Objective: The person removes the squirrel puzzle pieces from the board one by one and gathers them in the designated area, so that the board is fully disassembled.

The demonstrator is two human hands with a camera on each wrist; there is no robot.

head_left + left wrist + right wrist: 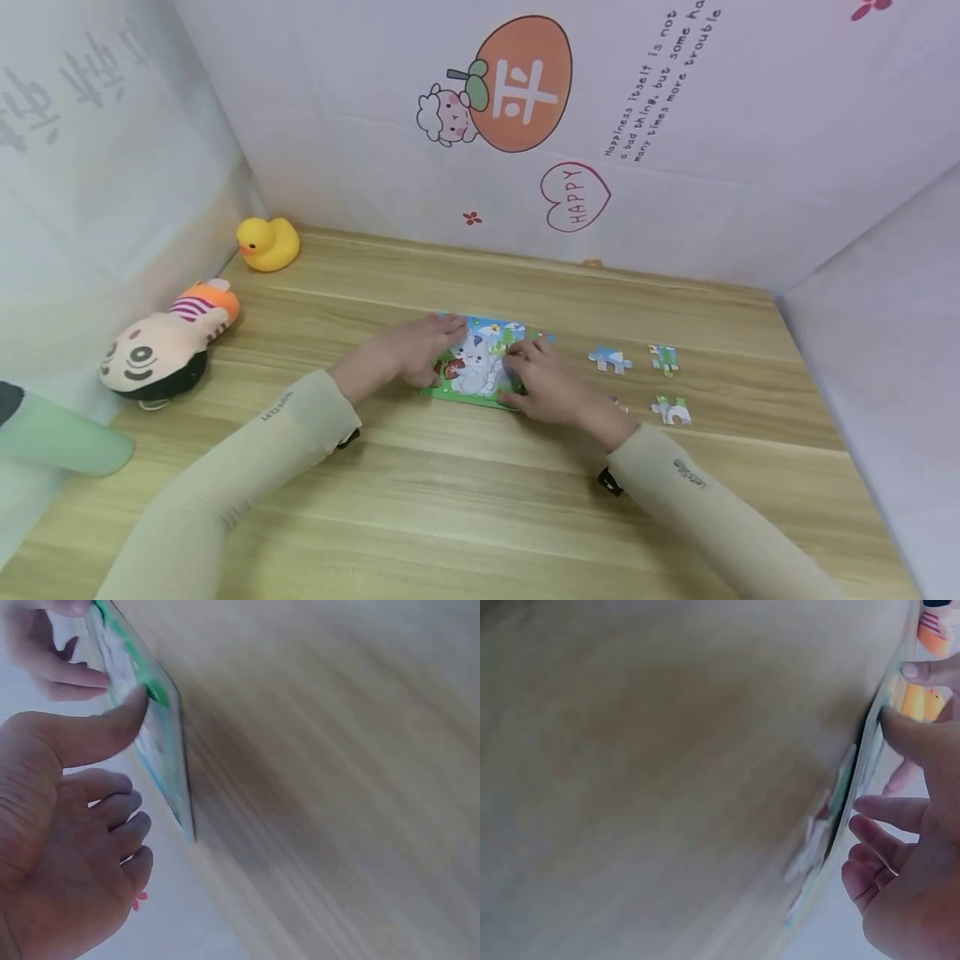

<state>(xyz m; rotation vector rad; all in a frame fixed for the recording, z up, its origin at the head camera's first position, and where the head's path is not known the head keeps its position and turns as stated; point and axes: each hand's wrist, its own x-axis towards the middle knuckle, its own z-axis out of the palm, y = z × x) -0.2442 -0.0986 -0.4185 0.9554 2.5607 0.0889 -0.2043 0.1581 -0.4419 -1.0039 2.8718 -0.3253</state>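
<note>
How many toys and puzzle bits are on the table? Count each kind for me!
Yellow rubber duck: 1
Stuffed doll with a round face and striped orange top: 1
Rabbit picture jigsaw board, under both hands: 1
Loose jigsaw pieces clear of the hands: 3, and a fourth seems to peek out beside the right wrist
Total: 6 sure things

Soft, even daylight fills the white-walled booth with only faint shadows under the arms, the head view is sharp, and both wrist views smear into heavy blur.
</note>
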